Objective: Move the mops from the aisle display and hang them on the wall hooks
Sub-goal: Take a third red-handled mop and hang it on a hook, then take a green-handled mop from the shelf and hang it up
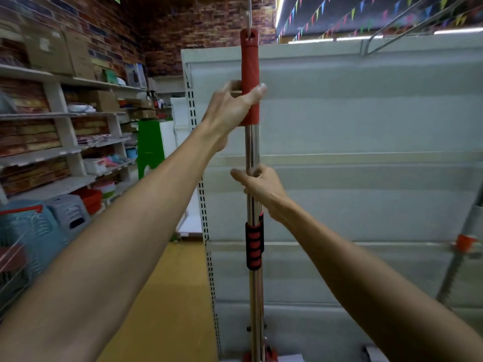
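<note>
1. Brick wall [183,35] fills the far end of the shop, and strings of little coloured flags [352,14] hang under the ceiling.
2. On your left you see long shelves [65,152] full of goods, with brown boxes [52,50] on the top one.
3. Down low on the left sit a blue basket [28,226] and a grey stool [70,212], near the yellow floor [170,296].
4. Right in front of you stands a pale white panel wall [366,126].
5. You hold the mop [252,147] upright in front of that panel, close to its left edge.
6. The mop has a shiny metal pole with a red grip [250,64] at the top.
7. A thin metal rod [250,11] comes down from above and meets the hole in the top of the red grip. You cannot tell if the mop hangs from it.
8. Your left hand [230,111] is wrapped round the lower part of the red grip, with the thumb across the front.
9. Your right hand [264,189] is lower, with its fingers curled round the shiny pole.
10. Just below your right hand, a black and red sleeve [254,246] sits on the pole.
11. The bottom of the mop reaches down to the lower edge of the view, where a bit of red shows.
12. Far to the right, another pole with a red part [462,244] leans by the panel, but it is blurry.
</note>
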The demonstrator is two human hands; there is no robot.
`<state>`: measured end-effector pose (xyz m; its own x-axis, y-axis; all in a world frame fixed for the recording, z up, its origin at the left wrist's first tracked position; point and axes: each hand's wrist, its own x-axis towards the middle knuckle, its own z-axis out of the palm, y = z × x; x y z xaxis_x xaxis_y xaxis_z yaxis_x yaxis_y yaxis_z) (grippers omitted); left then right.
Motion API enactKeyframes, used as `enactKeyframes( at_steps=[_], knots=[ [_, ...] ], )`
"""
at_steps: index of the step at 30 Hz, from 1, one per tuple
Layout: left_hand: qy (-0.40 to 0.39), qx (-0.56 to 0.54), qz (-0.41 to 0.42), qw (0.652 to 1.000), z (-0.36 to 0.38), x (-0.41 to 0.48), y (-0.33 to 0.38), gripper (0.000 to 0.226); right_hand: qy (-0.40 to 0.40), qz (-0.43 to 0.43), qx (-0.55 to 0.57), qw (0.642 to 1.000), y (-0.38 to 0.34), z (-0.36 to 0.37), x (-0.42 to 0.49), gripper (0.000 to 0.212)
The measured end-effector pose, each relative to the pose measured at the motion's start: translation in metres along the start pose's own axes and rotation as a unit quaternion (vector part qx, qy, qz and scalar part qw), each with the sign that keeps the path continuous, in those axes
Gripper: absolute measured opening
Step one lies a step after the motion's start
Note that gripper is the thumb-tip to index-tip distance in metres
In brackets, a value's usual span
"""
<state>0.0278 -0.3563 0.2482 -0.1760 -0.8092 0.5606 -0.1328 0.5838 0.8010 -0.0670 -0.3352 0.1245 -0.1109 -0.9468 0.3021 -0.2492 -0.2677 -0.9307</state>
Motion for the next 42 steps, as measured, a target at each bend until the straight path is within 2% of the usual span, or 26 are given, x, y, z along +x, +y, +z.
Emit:
enactKeyframes(
  at_steps=[4, 7, 10, 13, 17, 22, 28, 36, 39, 42],
  knots=[
    [0.092, -0.014, 0.026, 0.995, -0.009, -0.032, 0.000, 0.026, 0.030, 0.010, -0.002, 0.999, 0.019, -0.011, -0.038, 0.035],
    [0.043, -0.102, 0.018, 0.994, -0.007, -0.059, -0.010, 0.017, 0.086, 0.020, 0.000, 0.996, 0.034, -0.026, -0.068, 0.040],
    [-0.001, -0.159, -0.015, 0.987, 0.014, -0.083, -0.026, 0.019, 0.126, 0.038, -0.010, 0.991, 0.045, -0.053, -0.098, 0.025],
    [-0.035, -0.212, -0.047, 0.975, 0.056, -0.103, -0.033, 0.018, 0.167, 0.049, -0.018, 0.985, 0.054, -0.088, -0.127, 0.012],
    [-0.085, -0.288, -0.080, 0.950, 0.121, -0.124, -0.026, 0.019, 0.232, 0.045, -0.021, 0.972, 0.065, -0.140, -0.168, 0.014],
    [-0.186, -0.348, -0.071, 0.916, 0.226, -0.157, 0.007, 0.016, 0.288, 0.043, -0.043, 0.956, 0.066, -0.226, -0.230, 0.012],
    [-0.304, -0.346, -0.027, 0.887, 0.379, -0.214, 0.049, 0.018, 0.369, 0.049, -0.107, 0.922, 0.068, -0.363, -0.321, 0.013],
    [-0.383, -0.348, -0.038, 0.855, 0.590, -0.297, 0.117, 0.019, 0.481, 0.096, -0.142, 0.860, 0.086, -0.547, -0.449, 0.009],
    [-0.414, -0.348, -0.040, 0.840, 0.652, -0.323, 0.143, 0.019, 0.523, 0.117, -0.150, 0.831, 0.090, -0.602, -0.485, 0.015],
    [-0.450, -0.349, -0.030, 0.821, 0.707, -0.344, 0.165, 0.019, 0.560, 0.126, -0.157, 0.804, 0.098, -0.651, -0.513, 0.011]
  ],
)
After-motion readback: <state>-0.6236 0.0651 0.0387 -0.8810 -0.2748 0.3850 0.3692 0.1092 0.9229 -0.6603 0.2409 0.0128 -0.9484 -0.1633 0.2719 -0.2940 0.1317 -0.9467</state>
